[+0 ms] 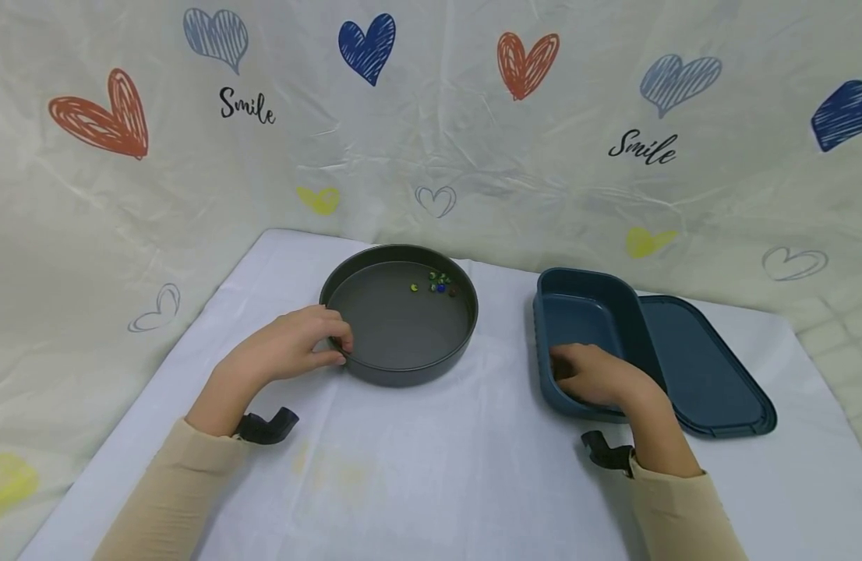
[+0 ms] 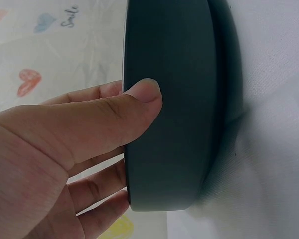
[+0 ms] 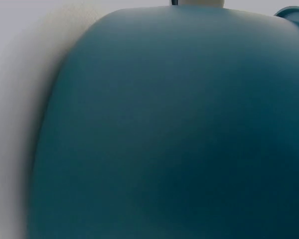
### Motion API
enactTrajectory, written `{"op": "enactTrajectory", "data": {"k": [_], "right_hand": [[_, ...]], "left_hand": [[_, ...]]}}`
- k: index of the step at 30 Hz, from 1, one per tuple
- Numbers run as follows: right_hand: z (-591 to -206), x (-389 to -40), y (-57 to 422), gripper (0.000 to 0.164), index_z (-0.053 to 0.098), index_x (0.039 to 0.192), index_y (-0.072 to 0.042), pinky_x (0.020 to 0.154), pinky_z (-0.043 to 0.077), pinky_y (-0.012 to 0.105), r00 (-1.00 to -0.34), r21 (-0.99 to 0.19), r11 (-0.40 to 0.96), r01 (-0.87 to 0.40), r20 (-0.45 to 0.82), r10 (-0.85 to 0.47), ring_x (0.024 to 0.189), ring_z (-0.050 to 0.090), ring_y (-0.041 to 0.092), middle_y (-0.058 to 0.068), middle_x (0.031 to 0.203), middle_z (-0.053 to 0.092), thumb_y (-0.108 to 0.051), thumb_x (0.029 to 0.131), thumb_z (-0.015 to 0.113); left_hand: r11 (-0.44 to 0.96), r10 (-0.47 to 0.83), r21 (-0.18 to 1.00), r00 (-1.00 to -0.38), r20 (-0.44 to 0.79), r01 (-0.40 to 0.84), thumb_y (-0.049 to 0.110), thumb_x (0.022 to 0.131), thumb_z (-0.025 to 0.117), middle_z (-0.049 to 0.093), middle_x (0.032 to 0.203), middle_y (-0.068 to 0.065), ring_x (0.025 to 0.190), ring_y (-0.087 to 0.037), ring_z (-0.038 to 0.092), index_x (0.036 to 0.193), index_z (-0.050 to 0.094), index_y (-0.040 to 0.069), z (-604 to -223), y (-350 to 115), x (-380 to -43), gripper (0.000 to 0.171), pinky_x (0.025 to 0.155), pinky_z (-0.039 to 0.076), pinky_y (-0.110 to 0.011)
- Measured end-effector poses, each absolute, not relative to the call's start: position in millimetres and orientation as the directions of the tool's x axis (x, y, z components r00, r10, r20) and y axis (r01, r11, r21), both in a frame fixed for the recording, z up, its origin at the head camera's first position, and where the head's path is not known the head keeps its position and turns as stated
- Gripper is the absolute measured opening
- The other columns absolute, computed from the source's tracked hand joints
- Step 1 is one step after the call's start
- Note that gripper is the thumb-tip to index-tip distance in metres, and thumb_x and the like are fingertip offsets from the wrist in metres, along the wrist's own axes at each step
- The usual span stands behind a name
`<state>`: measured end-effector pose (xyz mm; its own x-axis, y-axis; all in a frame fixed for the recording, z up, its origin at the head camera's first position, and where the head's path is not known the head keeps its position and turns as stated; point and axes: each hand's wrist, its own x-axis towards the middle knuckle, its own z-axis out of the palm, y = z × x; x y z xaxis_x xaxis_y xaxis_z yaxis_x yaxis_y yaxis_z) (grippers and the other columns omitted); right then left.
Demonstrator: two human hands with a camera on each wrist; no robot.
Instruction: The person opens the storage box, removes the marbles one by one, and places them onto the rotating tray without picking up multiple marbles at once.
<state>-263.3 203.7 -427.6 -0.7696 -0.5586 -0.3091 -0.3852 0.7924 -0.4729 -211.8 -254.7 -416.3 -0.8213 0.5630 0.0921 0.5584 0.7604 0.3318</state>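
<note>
A round dark grey pan (image 1: 396,327) stands on the left half of the table, with several small glass marbles (image 1: 441,287) toward its back right. My left hand (image 1: 298,341) grips the pan's near-left rim. In the left wrist view, the thumb (image 2: 145,91) presses the outer wall while the other fingers reach over the rim. To the right, a deep blue rectangular box (image 1: 588,308) holds my right hand (image 1: 599,378), which dips in at its near end with bent fingers. Those fingertips are hidden, and I cannot tell whether they hold anything. The box's outer wall (image 3: 154,109) fills the right wrist view.
A matching blue lid (image 1: 711,366) lies flat against the box's right side. White cloth (image 1: 438,460) covers the table. Behind it hangs a pale sheet (image 1: 445,140) printed with hearts. Dark wrist mounts (image 1: 266,427) stick out from both sleeves.
</note>
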Motion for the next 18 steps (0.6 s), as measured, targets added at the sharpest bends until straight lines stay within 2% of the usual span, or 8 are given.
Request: {"op": "enactTrajectory", "data": {"k": [6,13,18], "right_hand": [[-422,-262,205,0.009,0.057,0.089,-0.013,0.059,0.041,0.032,-0.769,-0.493,0.777,-0.392,-0.288,-0.57,0.066,0.049,0.015,0.001,0.077,0.054,-0.004,0.089,0.06],[-417,-263,213,0.014,0.065,0.096,-0.014,0.069,0.05,0.031,-0.783,-0.536,0.745,-0.397,-0.225,-0.58,0.08,0.057,0.015,-0.002,0.09,0.064,-0.003,0.089,0.062],[-415,-263,216,0.013,0.066,0.1,-0.015,0.071,0.051,0.029,-0.816,-0.552,0.736,-0.393,-0.16,-0.556,0.084,0.06,0.015,-0.003,0.092,0.066,-0.006,0.091,0.062]], "left_hand": [[0.758,0.562,0.336,-0.822,0.097,0.558,0.015,0.084,0.081,0.058,0.089,0.017,0.092,-0.014,0.058,0.088,0.067,0.029,-418,-256,-212,0.02,0.081,0.049,-0.032],[0.758,0.562,0.327,-0.819,0.113,0.565,0.015,0.083,0.081,0.058,0.088,0.017,0.091,-0.013,0.057,0.087,0.066,0.028,-419,-256,-212,0.02,0.081,0.049,-0.031],[0.759,0.561,0.327,-0.82,0.112,0.563,0.016,0.083,0.081,0.057,0.088,0.018,0.09,-0.013,0.057,0.087,0.067,0.028,-419,-256,-212,0.02,0.081,0.049,-0.031]]}}
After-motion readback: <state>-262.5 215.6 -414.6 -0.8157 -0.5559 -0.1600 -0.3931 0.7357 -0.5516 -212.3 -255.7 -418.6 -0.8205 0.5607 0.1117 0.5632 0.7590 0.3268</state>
